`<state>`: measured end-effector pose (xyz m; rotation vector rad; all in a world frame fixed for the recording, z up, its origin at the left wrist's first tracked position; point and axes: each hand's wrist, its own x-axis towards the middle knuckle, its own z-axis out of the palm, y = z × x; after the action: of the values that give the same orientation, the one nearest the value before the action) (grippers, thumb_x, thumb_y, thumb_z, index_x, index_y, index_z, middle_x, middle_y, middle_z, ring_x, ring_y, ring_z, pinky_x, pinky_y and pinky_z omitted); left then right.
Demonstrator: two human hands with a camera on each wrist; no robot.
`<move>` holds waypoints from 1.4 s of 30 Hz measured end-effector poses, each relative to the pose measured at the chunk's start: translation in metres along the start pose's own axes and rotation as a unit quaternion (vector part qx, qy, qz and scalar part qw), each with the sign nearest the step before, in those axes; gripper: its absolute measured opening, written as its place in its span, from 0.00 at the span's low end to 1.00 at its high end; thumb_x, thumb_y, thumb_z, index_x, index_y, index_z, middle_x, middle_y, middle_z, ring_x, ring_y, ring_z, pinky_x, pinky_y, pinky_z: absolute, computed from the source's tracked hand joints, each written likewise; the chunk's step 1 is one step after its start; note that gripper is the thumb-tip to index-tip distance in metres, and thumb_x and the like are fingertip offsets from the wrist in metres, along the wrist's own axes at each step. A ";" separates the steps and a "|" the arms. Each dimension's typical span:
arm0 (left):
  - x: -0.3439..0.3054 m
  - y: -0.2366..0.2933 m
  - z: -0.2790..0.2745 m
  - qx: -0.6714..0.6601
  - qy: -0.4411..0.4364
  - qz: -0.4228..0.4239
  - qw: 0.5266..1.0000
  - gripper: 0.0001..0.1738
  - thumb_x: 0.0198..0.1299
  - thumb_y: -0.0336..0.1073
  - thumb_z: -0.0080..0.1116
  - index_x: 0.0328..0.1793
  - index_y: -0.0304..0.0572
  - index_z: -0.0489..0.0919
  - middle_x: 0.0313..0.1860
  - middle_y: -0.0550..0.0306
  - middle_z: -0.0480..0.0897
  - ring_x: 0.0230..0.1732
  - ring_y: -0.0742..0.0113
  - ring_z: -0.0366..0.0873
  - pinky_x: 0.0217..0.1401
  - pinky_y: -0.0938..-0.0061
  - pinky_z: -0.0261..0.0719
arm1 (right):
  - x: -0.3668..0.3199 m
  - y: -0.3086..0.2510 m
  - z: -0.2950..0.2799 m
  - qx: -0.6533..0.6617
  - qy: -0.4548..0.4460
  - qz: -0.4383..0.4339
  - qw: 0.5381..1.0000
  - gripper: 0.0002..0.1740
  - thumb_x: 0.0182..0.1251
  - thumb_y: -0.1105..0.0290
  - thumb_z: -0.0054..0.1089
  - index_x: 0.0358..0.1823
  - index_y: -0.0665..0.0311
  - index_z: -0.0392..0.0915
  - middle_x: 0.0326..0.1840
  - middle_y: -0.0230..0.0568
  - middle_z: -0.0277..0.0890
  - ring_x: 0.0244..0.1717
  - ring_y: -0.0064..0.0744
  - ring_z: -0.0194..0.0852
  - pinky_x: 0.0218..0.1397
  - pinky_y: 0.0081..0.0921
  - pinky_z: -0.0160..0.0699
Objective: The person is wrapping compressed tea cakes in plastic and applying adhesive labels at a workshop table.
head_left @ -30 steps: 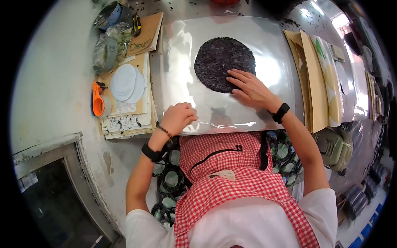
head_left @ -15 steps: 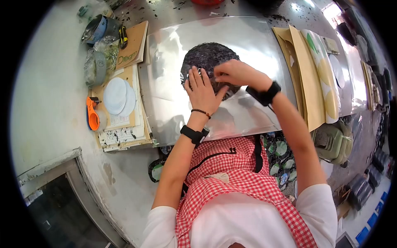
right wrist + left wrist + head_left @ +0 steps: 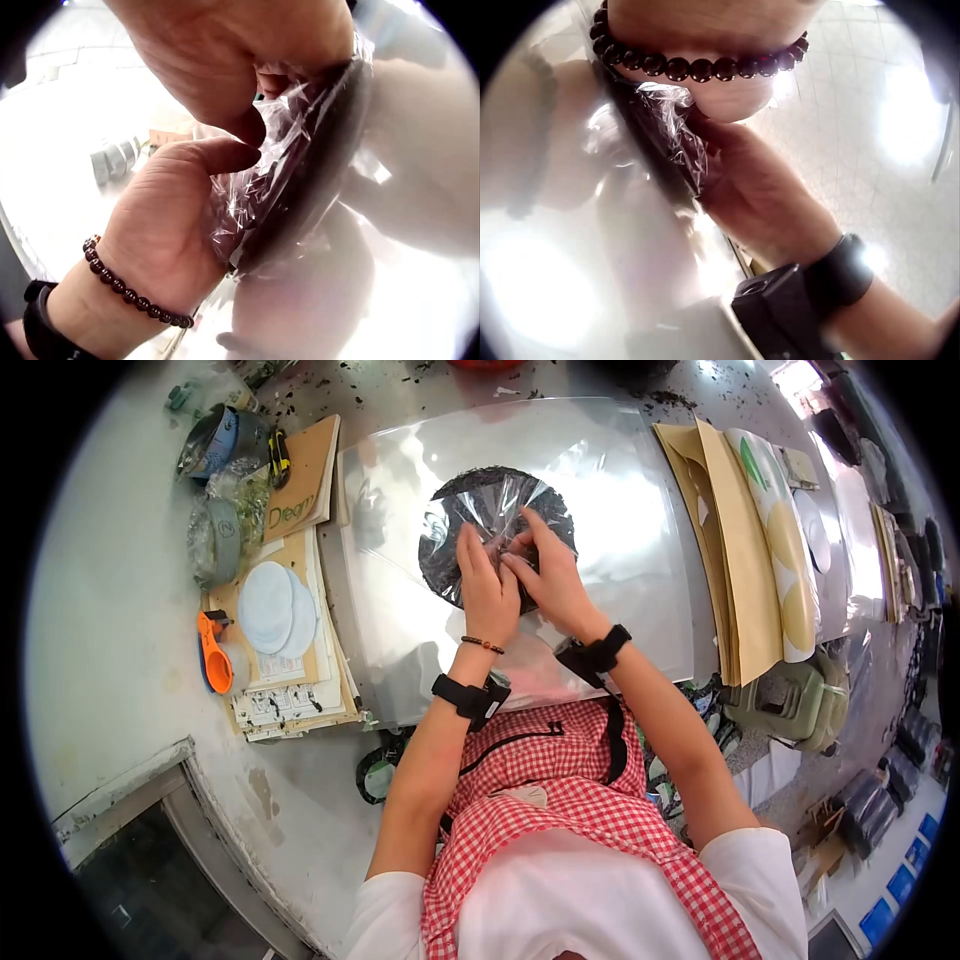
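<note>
A dark, rough-textured round disc [image 3: 435, 565] lies on a shiny clear plastic sheet [image 3: 390, 650]. Crinkled clear plastic film [image 3: 490, 500] covers it, its folds fanning out from the middle. My left hand [image 3: 488, 592] rests on the near left part, fingers fairly straight and side by side. Beside it, my right hand [image 3: 556, 582] pinches bunched film with curled fingers and thumb. Seen from the right wrist, both thumbs meet close over the gathered film [image 3: 251, 176]. Most left fingertips are hidden there behind the film.
Left of the sheet are stacked papers with white paper circles [image 3: 268, 610], an orange tape dispenser [image 3: 214, 652] and a yellow-black cutter [image 3: 279, 457]. Folded brown paper [image 3: 745, 560] lies along the right side. Dark scraps [image 3: 670, 400] are scattered at the back.
My left hand has moved from the sheet's near edge up onto the disc. The right hand has gone from lying flat on the disc to pinching film, which now shows gathered folds.
</note>
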<state>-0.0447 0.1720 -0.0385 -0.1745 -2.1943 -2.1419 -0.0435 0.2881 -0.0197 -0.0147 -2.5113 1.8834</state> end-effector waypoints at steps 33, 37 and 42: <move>0.068 0.018 -0.055 0.339 -0.182 0.034 0.922 0.33 0.47 0.49 0.73 0.53 0.36 0.73 0.57 0.41 0.74 0.64 0.48 0.69 0.65 0.63 0.68 | 0.084 0.013 -0.038 -0.159 -0.180 -0.120 0.963 0.39 0.43 0.62 0.74 0.59 0.63 0.66 0.57 0.45 0.71 0.59 0.45 0.66 0.61 0.44 0.63; 0.086 0.025 -0.052 0.406 -0.059 0.320 0.854 0.31 0.45 0.50 0.74 0.50 0.42 0.74 0.55 0.43 0.77 0.58 0.51 0.72 0.61 0.59 0.69 | 0.080 0.019 -0.038 -0.305 -0.190 -0.227 0.905 0.40 0.44 0.65 0.73 0.62 0.57 0.66 0.55 0.40 0.73 0.58 0.43 0.67 0.61 0.40 0.63; 0.091 -0.001 -0.058 0.313 -0.186 0.234 0.902 0.22 0.46 0.49 0.73 0.27 0.40 0.74 0.52 0.50 0.81 0.52 0.47 0.76 0.59 0.59 0.71 | 0.078 0.011 -0.027 -0.030 -0.005 -0.192 0.981 0.35 0.45 0.65 0.72 0.59 0.52 0.69 0.55 0.37 0.70 0.63 0.43 0.63 0.63 0.41 0.61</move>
<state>-0.1368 0.1167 -0.0263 -1.0086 -2.5577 -1.1563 -0.1211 0.3173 -0.0230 0.4460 -2.3591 1.6549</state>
